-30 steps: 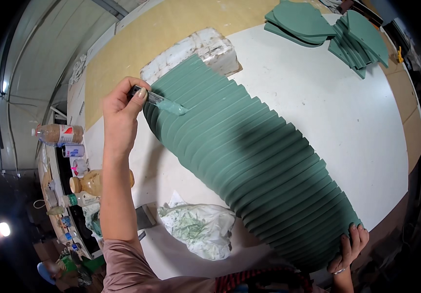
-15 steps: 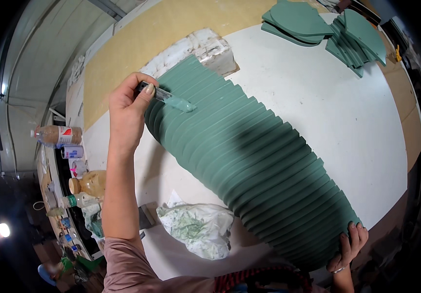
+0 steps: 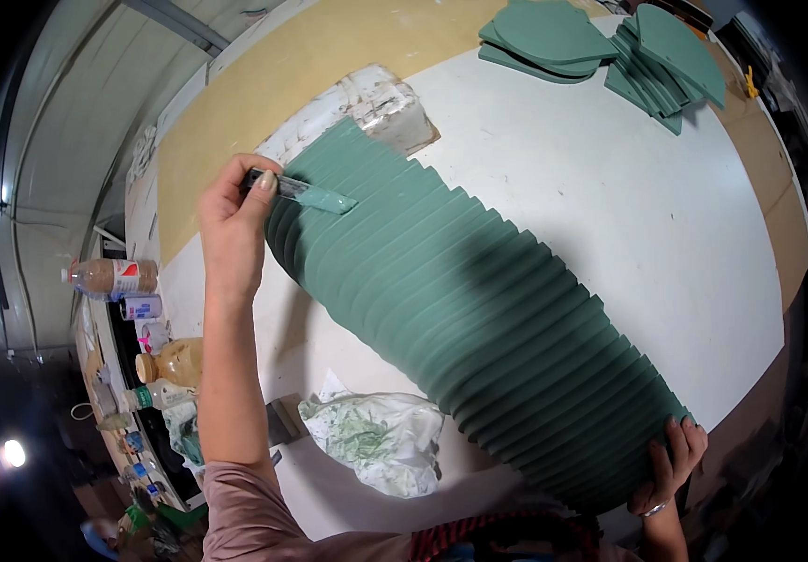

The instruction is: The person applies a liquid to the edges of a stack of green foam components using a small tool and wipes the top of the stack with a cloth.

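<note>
At the left edge of the frame we see plastic bottles (image 3: 114, 278) on a side shelf. Our left hand (image 3: 235, 211) grips a small green-smeared scraper (image 3: 308, 194), its blade touching the long fanned row of green flat pieces (image 3: 460, 309) lying across the centre of the white counter (image 3: 610, 187). Our right hand (image 3: 671, 459), lower right, clasps the row's near end.

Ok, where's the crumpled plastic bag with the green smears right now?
In the head view the crumpled plastic bag lies low and left of centre on the white table, between the left forearm and the fanned row of green pieces.
</note>
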